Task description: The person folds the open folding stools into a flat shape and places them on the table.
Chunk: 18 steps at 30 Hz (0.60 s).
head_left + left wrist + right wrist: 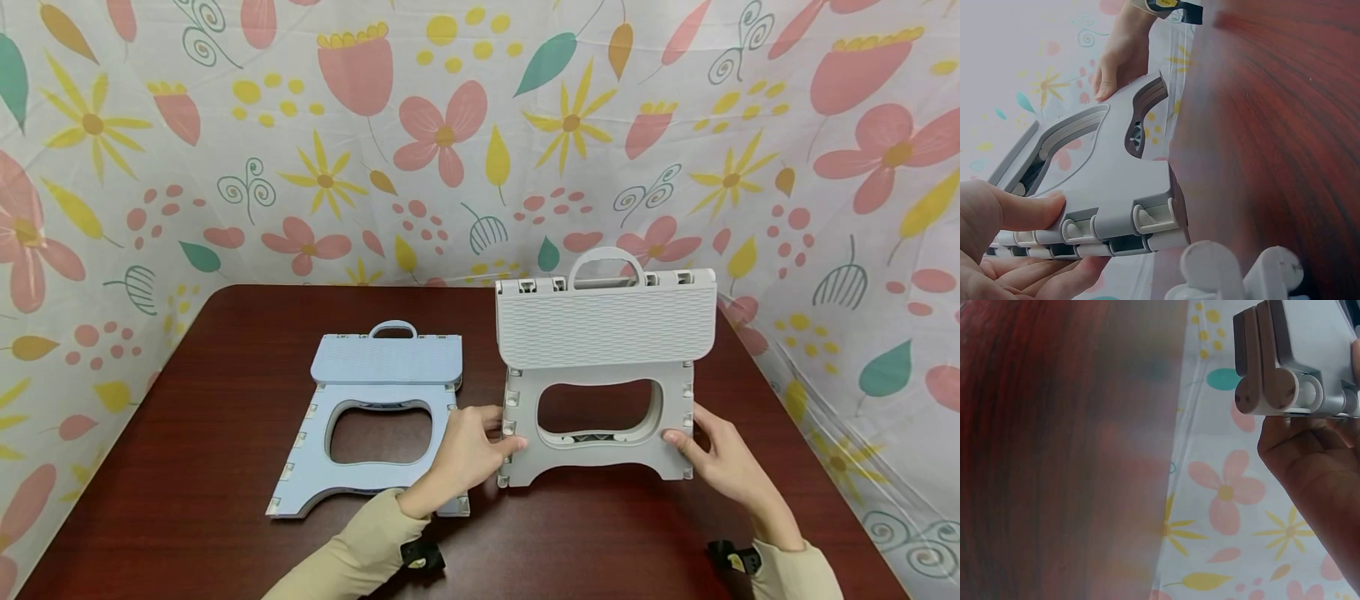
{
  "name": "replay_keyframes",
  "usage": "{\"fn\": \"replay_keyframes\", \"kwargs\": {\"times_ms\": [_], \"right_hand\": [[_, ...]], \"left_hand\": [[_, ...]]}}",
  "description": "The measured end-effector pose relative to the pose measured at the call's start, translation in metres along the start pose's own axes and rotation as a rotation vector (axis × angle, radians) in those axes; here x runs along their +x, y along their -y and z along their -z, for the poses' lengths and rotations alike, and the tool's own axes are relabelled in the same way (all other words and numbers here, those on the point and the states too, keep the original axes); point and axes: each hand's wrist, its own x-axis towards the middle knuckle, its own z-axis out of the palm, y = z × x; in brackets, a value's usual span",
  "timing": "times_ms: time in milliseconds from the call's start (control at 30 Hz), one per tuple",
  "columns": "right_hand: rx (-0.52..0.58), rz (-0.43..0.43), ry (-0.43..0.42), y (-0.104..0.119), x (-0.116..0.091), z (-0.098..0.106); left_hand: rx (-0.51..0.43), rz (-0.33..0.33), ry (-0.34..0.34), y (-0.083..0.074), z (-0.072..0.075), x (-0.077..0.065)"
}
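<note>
A light grey folding step stool [603, 329], folded flat with its loop handle at the top, stands upright before me. My left hand [463, 454] grips its lower left edge, thumb on the front face and fingers behind. On the opposite edge my right hand [723, 462] holds it the same way. The left wrist view shows the grey stool [1107, 175] edge-on, its hinged side between the thumb and fingers of the left hand [1007, 209]. In the right wrist view, a corner of the stool [1316, 337] sits over the right hand [1310, 456], whose fingertips are partly hidden.
A light blue folding stool [386, 358], also folded, lies on the dark red-brown table [202, 400] at the left, partly behind my left forearm. A white cloth [450, 217] printed with flowers and leaves hangs behind the table and along its sides.
</note>
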Motion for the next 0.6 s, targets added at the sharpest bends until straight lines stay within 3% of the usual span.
{"fn": "replay_keyframes", "kwargs": {"times_ms": [600], "right_hand": [[-0.01, -0.025, 0.007, -0.0036, -0.001, -0.0034]], "left_hand": [[0.009, 0.011, 0.01, 0.0016, 0.0012, 0.0007]]}}
